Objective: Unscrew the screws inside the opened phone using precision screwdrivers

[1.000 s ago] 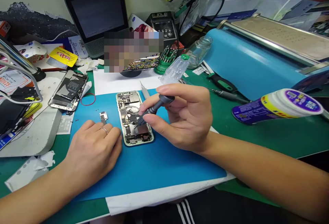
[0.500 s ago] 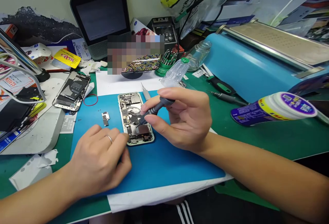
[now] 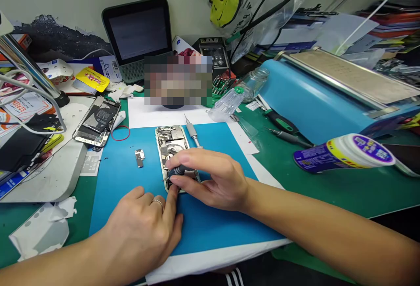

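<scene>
An opened phone (image 3: 174, 147) lies on the blue mat (image 3: 210, 229), its inner parts exposed. Over its lower half, my right hand (image 3: 213, 176) pinches a short dark screwdriver (image 3: 179, 170) between thumb and fingers; the tip is hidden. My left hand (image 3: 147, 224), with a ring, touches the phone's lower edge with its stretched index fingertip, beside the screwdriver. Its other fingers are bent, the thumb apart, and I see nothing held. Left of the phone is a small metal-and-black part (image 3: 139, 158). A grey pen-like tool (image 3: 192, 132) rests by the phone's upper right.
A red rubber band (image 3: 120, 133) and another opened phone (image 3: 98, 120) lie to the left. Behind stand a tablet-like screen (image 3: 139, 32) and a clear plastic bottle (image 3: 226, 104). At right are a blue machine (image 3: 295, 98) and a purple-white tub (image 3: 341, 152).
My right hand has come down and left, bringing the screwdriver upright over the phone's lower part. The left index finger has stretched forward onto the phone's lower edge. The view has shifted slightly.
</scene>
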`<state>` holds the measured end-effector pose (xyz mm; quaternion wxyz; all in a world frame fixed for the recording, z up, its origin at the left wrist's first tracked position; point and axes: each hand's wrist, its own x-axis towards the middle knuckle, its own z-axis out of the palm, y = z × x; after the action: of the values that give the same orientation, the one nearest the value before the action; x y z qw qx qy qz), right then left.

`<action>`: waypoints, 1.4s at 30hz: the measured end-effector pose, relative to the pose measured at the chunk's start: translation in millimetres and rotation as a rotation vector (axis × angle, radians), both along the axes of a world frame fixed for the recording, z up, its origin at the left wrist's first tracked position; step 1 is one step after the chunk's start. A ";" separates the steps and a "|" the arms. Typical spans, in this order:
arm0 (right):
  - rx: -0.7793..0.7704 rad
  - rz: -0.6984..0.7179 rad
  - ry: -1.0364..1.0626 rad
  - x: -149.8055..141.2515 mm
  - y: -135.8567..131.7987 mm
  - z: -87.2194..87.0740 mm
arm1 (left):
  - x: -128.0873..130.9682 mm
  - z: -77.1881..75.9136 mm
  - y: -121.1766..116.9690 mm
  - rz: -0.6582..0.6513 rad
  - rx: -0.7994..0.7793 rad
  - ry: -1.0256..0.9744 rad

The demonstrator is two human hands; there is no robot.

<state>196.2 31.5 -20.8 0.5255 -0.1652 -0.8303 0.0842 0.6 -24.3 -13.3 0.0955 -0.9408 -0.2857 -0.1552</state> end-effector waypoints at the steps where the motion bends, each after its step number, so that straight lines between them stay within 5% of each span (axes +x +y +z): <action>1: -0.006 -0.002 -0.009 0.2 0.0 0.0 | 0.1 -0.2 -0.3 -0.001 0.002 0.005; 42: 0.126 -0.108 -0.093 -1.8 2.0 1.9 | 1.9 0.5 0.4 -0.006 -0.032 -0.033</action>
<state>194.3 33.5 -18.9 0.4997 -0.1803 -0.8472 -0.0043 2.5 -23.9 -12.8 0.0752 -0.9404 -0.2867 -0.1666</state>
